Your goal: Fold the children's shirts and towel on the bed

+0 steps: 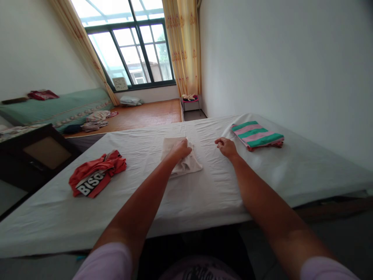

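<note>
On the white-sheeted bed, a cream-white garment lies partly folded in the middle. My left hand is closed on it near its far right corner, fingers bent into the cloth. To the right of it, my right hand is just above the sheet, fingers loosely curled and apart, with nothing visible in them. Just beyond that hand sits a folded green-and-pink striped cloth with reddish fabric along its lower edge. A crumpled red garment with white lettering on a black band rests at the left.
The white sheet covers the bed up to the wall at right. Beyond are a brown mat-topped bed with clothes on it, a small stool and a window. A dark cabinet stands at the left.
</note>
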`<state>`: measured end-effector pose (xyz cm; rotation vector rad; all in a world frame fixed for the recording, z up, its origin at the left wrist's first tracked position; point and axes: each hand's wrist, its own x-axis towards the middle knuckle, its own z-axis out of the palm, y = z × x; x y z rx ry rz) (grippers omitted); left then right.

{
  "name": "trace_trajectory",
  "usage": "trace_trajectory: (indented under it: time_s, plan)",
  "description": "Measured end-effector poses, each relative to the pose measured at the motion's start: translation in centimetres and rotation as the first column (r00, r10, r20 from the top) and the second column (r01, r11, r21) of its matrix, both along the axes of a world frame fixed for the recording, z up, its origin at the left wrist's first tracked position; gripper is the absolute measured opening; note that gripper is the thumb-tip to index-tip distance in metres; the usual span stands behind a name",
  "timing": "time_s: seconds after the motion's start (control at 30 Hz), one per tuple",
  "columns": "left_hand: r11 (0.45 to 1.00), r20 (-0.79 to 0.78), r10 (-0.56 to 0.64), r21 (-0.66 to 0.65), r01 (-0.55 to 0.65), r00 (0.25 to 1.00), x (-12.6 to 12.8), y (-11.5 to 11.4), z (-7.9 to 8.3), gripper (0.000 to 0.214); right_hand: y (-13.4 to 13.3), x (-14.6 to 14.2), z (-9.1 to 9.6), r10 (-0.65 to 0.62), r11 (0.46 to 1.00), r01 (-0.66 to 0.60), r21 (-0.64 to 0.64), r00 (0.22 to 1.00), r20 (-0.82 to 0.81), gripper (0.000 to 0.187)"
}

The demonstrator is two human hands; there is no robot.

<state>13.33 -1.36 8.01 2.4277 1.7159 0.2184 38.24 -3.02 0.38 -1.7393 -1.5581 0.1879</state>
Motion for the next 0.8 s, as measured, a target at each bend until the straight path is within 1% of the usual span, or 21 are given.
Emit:
trace_trajectory:
  time_s: [0.1, 0.17, 0.2, 0.23, 0.3, 0.37, 0.43, 0.47, 0.53, 0.6, 0.63, 0.7, 0.73, 0.8]
  plan:
    - [0.999, 0.018, -0.027, -0.025, 0.027, 0.999, 2.1, -0.5, -1.8, 0.053, -0.3, -0.3, 0.2, 0.022, 1.000, -0.022, -0.018, 1.000, 0.012, 0.024]
    - [0.995, 0.120, -0.038, -0.089, 0.049, 0.992, 2.7, -0.5, -2.3, 0.063, -0.5, -0.5, 0.3, 0.042, 0.999, -0.042, -0.026, 0.999, 0.017, 0.024]
    - [0.993, 0.195, -0.036, -0.105, 0.058, 0.980, 2.6, -0.3, -2.4, 0.065, -0.5, -0.6, 0.3, 0.054, 0.998, -0.054, -0.029, 0.998, 0.017, 0.023]
    - [0.994, 0.268, -0.031, -0.093, 0.058, 0.963, 2.2, -0.1, -2.4, 0.064, -0.5, -0.7, 0.3, 0.069, 0.997, -0.068, -0.028, 0.998, 0.012, 0.023]
    - [1.000, 0.347, -0.029, 0.021, 0.023, 0.938, 0.4, 0.8, -2.0, 0.053, -0.5, -1.1, 0.2, 0.113, 0.993, -0.114, -0.017, 0.993, -0.021, 0.023]
    - [0.985, 0.322, -0.053, 0.174, -0.004, 0.945, -2.3, 2.0, -1.5, 0.042, -0.5, -1.5, 0.2, 0.176, 0.984, -0.177, -0.002, 0.982, -0.068, 0.023]
    - [0.966, 0.286, -0.071, 0.257, -0.006, 0.956, -5.4, 3.2, -1.4, 0.040, -0.7, -2.1, 0.1, 0.237, 0.971, -0.238, 0.000, 0.967, -0.097, 0.022]
    - [0.962, 0.297, -0.068, 0.273, -0.017, 0.952, -7.0, 3.8, -1.5, 0.040, -0.8, -2.5, 0.0, 0.262, 0.964, -0.265, -0.011, 0.960, -0.102, 0.022]
    - [0.965, 0.388, -0.035, 0.253, -0.070, 0.921, -9.7, 4.9, -2.2, 0.041, -1.1, -3.3, -0.2, 0.304, 0.950, -0.311, -0.041, 0.945, -0.116, 0.024]
    - [0.979, 0.511, -0.003, 0.178, -0.102, 0.860, -11.5, 5.7, -3.2, 0.041, -1.2, -4.2, -0.4, 0.321, 0.939, -0.336, -0.077, 0.934, -0.156, 0.026]
    - [0.987, 0.561, -0.004, 0.137, -0.089, 0.828, -12.0, 6.1, -3.7, 0.041, -1.1, -4.7, -0.5, 0.314, 0.938, -0.334, -0.098, 0.933, -0.174, 0.027]
    - [0.997, 0.629, -0.043, 0.082, -0.011, 0.776, -12.4, 6.7, -4.6, 0.043, -0.6, -5.7, -0.4, 0.273, 0.939, -0.304, -0.160, 0.943, -0.188, 0.027]
    - [0.997, 0.655, -0.068, 0.062, 0.035, 0.753, -12.3, 7.0, -5.0, 0.044, -0.2, -6.3, -0.3, 0.248, 0.936, -0.286, -0.206, 0.949, -0.192, 0.027]
    - [0.993, 0.707, -0.095, 0.021, 0.113, 0.701, -11.9, 7.5, -5.4, 0.049, 1.0, -7.4, 0.0, 0.202, 0.912, -0.264, -0.313, 0.955, -0.218, 0.029]
